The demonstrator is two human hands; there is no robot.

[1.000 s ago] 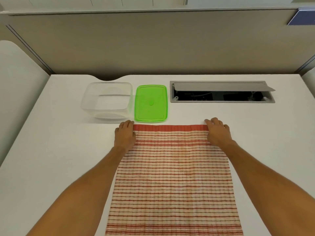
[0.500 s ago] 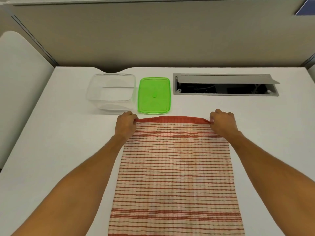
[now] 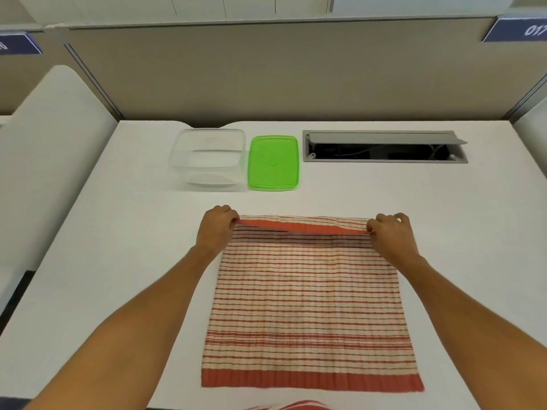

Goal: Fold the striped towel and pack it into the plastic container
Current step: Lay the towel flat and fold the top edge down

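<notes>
Red-and-cream striped cloth towel (image 3: pixel 307 303) flat at desk centre — left hand (image 3: pixel 217 227) and right hand (image 3: pixel 390 232) each pinching far corner, lifted for first fold; clear rectangular plastic container (image 3: pixel 207 156) waits at 11 o'clock.

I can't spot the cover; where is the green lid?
In the head view the green lid lies flat between the clear container and the cable hatch.

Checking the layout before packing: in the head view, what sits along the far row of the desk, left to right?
Clear plastic container → green lid → open grey cable hatch. All three lie beyond the striped towel.
</notes>
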